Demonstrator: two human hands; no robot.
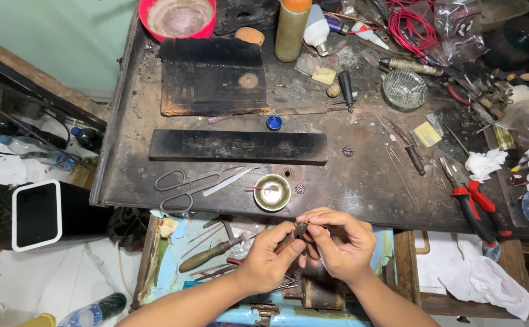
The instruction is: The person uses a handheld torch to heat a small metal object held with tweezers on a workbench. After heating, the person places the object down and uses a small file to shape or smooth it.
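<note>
I see a small dark piece (301, 229) pinched between the fingertips of both hands, held over the open drawer (173, 266) just below the worktop (361, 181) edge. My left hand (268, 257) closes on it from the left, my right hand (340, 242) from the right. A small brass bowl (272, 192) sits just beyond, scissors (185, 184) to its left.

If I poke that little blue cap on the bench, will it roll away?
Probably it would slide rather than roll: the blue cap seems to lie flat on the dark workbench. It looks small and plastic, so likely very light. Tipped on edge, its round shape could roll.
</note>
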